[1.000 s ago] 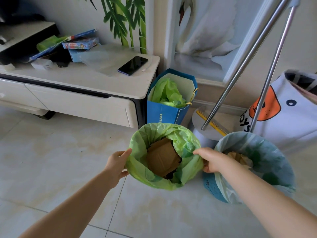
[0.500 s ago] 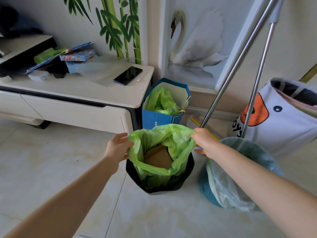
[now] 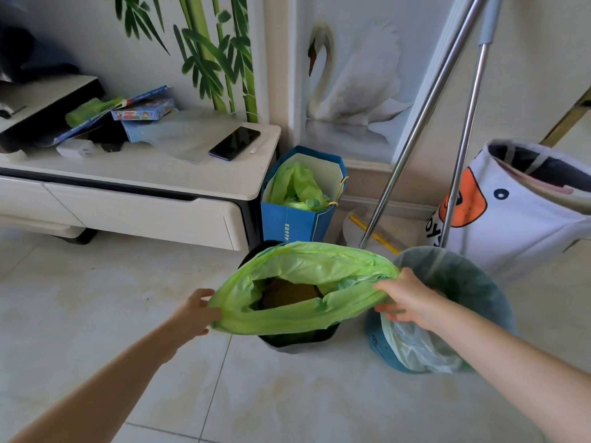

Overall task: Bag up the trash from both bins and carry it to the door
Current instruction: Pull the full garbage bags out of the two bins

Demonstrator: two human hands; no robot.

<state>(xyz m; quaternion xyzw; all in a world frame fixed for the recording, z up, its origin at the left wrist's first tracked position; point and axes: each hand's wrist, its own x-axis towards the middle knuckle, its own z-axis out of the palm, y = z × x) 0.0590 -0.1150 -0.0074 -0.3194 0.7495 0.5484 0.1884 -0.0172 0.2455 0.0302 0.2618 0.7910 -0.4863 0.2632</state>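
Green thin plastic trash bag [image 3: 303,273] is hanging stretched between the left hand [image 3: 192,314] and right hand [image 3: 406,298], each pinching its rim above the black bin [image 3: 300,338].

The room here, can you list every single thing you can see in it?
trash bag: 1, green, pulled up out of the black bin
black bin: 1, on the floor, under the green bag
cardboard: 1, brown, inside the green bag
second bin: 1, blue with a pale liner, right of the black bin
paper bag: 1, blue, beside the cabinet
cabinet: 1, white, at left
phone: 1, dark, on the cabinet
poles: 2, silver, leaning on the wall
laundry bag: 1, white and orange, at right
left hand: 1, grips the bag's left edge
right hand: 1, grips the bag's right edge
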